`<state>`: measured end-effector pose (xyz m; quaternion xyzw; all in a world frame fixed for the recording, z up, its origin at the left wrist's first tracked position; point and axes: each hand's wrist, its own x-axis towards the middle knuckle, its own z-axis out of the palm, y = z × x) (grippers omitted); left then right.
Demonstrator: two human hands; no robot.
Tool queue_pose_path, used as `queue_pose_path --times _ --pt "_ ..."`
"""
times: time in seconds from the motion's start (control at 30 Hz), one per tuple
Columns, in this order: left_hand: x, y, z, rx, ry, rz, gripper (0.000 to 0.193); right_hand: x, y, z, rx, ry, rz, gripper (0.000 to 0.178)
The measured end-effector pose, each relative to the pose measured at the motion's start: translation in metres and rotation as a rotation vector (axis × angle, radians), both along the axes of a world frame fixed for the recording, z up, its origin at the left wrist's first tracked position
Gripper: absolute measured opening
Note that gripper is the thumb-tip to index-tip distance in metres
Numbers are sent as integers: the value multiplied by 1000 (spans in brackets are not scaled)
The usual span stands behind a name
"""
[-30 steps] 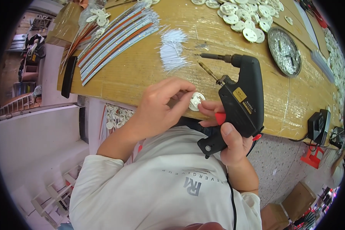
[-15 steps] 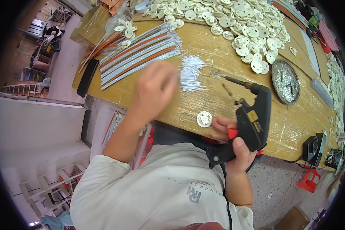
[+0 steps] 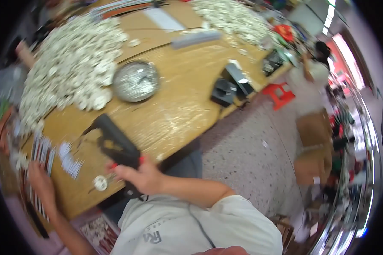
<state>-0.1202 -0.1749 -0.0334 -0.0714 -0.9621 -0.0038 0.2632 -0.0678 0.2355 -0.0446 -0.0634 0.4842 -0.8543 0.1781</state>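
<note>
In my right hand [image 3: 142, 174] is a black pistol-shaped soldering gun [image 3: 117, 138] with a red trigger, its tip pointing to the far left over the table. One round white plastic base [image 3: 100, 182] lies by the table's front edge, just left of that hand. My left hand [image 3: 41, 180] is at the striped LED strips [image 3: 50, 158] on the far left; blur hides whether its fingers grip one. Between the strips and the soldering gun lies a small bundle of short white wires [image 3: 70, 160].
A big heap of white round bases [image 3: 72, 63] covers the back left, beside a round metal dish [image 3: 136, 80]. Black boxes [image 3: 230, 87] stand near the right edge. A red stool [image 3: 280, 94] and cartons [image 3: 314, 144] are on the floor; a person [image 3: 312, 70] is beyond.
The view has swung to the right, and the picture is blurred. My left hand has gone from above the table to the LED strips. The soldering gun stays in my right hand.
</note>
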Motion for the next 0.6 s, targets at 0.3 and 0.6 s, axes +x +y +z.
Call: queue_pose_path --times 0.3,0.6 --pt "34 11 33 527 59 24 24 -2 1 -13 -179 77 -42 29" --pt "110 187 17 1229 -537 -240 11 10 -16 14 -99 154 -107 33"
